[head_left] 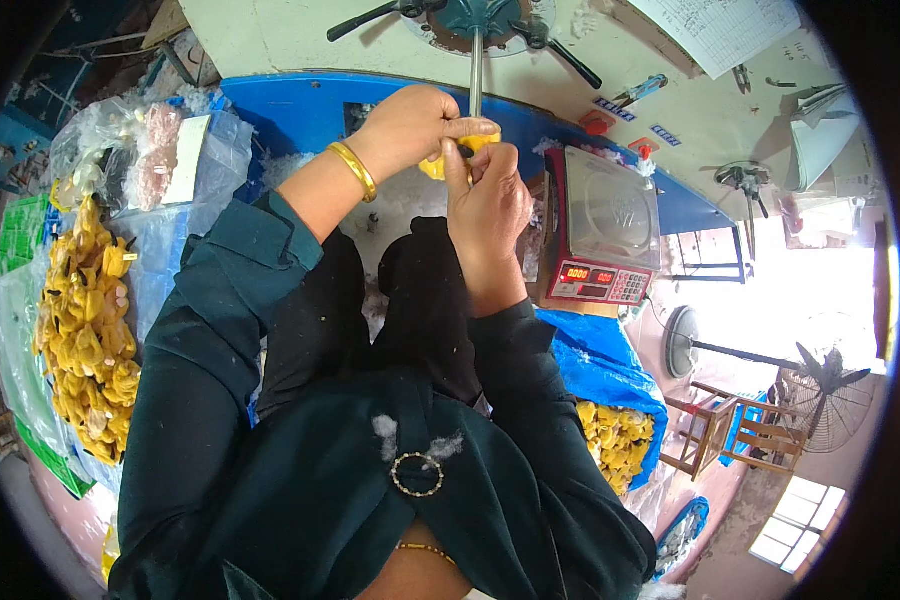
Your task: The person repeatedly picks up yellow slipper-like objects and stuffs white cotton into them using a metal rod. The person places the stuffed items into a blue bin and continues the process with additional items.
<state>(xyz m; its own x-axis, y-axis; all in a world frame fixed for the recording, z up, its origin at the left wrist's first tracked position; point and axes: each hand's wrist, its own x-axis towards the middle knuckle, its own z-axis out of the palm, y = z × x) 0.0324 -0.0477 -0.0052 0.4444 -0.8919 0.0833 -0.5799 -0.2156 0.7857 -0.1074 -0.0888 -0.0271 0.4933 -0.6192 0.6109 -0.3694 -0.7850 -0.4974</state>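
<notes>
A cluttered workshop with a pale wall and a blue-edged work surface ahead of the seated person. At the far left edge, a clear plastic bag holds a heap of yellow toy pieces. The left hand, a gold bangle on its wrist, and the right hand both pinch one small yellow piece against a metal nozzle near the surface's middle. Right of them stands a digital scale; below it, a blue bag of more yellow pieces.
</notes>
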